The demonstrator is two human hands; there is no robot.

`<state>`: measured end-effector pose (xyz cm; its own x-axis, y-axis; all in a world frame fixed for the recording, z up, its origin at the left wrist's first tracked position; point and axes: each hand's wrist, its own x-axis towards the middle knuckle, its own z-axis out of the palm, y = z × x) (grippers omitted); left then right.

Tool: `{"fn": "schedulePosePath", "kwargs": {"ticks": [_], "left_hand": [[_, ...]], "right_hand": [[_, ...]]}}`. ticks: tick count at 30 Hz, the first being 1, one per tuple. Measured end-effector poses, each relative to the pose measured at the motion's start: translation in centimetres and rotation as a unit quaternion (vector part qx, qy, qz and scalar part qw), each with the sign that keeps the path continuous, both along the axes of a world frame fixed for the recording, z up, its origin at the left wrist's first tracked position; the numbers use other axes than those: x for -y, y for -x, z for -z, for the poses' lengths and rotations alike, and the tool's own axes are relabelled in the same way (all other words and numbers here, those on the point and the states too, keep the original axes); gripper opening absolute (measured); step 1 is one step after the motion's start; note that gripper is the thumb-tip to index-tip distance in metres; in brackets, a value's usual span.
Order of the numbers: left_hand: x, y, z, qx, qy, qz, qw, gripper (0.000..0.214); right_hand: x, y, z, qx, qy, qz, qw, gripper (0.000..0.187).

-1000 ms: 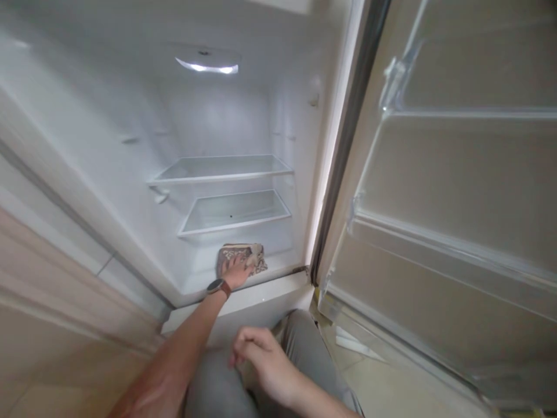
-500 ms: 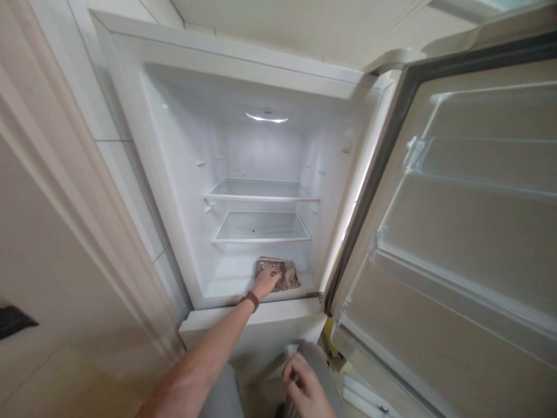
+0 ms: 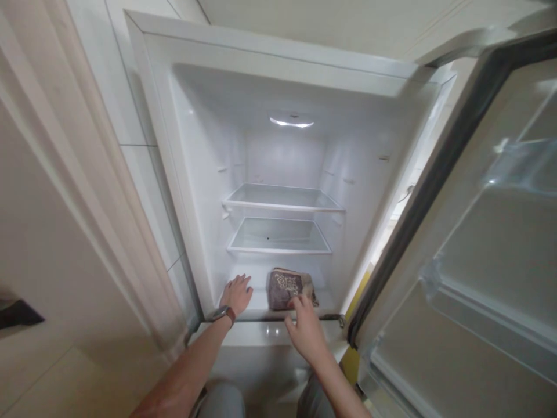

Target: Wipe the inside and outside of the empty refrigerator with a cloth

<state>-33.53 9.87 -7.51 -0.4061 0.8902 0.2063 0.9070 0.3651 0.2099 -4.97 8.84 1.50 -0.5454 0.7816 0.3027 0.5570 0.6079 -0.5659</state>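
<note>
A folded brown patterned cloth [image 3: 285, 287] lies on the floor of an open fridge [image 3: 278, 75], towards the right. My left hand [image 3: 237, 294], with a watch on a brown strap, is to the left of the cloth, fingers spread over the white fridge floor. My right hand [image 3: 307, 325] reaches in from the front. Its fingertips are at the cloth's front right edge, slightly bent, with the thumb apart; whether they touch the cloth I cannot tell. Neither hand holds anything.
Above the cloth are an upper glass shelf [image 3: 282, 197] and a lower glass shelf [image 3: 278, 235]. The fridge door [image 3: 491, 244] stands wide on the right, with clear bins. A pale curtain-like edge [image 3: 82, 174] runs along the left.
My left hand has left the cloth and moved left to the fridge floor. My right hand has risen from near my knee to the cloth. The view has shifted slightly.
</note>
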Motion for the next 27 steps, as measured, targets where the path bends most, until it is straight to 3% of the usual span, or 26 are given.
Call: {"fn": "schedulePosePath", "kwargs": {"ticks": [4, 7, 9, 13, 19, 27], "left_hand": [[0.1, 0.0, -0.1, -0.015, 0.007, -0.001, 1.000, 0.053], [0.3, -0.2, -0.2, -0.021, 0.003, -0.010, 1.000, 0.052], [0.4, -0.3, -0.2, -0.024, -0.003, -0.014, 1.000, 0.051], [0.5, -0.4, -0.1, -0.016, -0.007, -0.020, 1.000, 0.050], [0.6, -0.4, -0.4, -0.006, -0.005, -0.020, 1.000, 0.050], [0.5, -0.5, -0.5, -0.010, -0.004, -0.019, 1.000, 0.049]], "right_hand": [[-6.1, 4.1, -0.1, 0.171, -0.028, 0.052, 0.984, 0.042], [-9.5, 6.0, 1.4, 0.260, 0.010, 0.037, 0.965, 0.078], [-10.8, 6.6, 2.6, 0.295, 0.037, 0.030, 0.954, 0.089], [-11.5, 6.7, 4.1, 0.306, 0.030, 0.019, 0.951, 0.090], [-11.4, 5.8, 4.8, 0.311, 0.024, -0.023, 0.950, 0.100], [-11.1, 5.7, 4.3, 0.278, 0.002, -0.017, 0.960, 0.072]]}}
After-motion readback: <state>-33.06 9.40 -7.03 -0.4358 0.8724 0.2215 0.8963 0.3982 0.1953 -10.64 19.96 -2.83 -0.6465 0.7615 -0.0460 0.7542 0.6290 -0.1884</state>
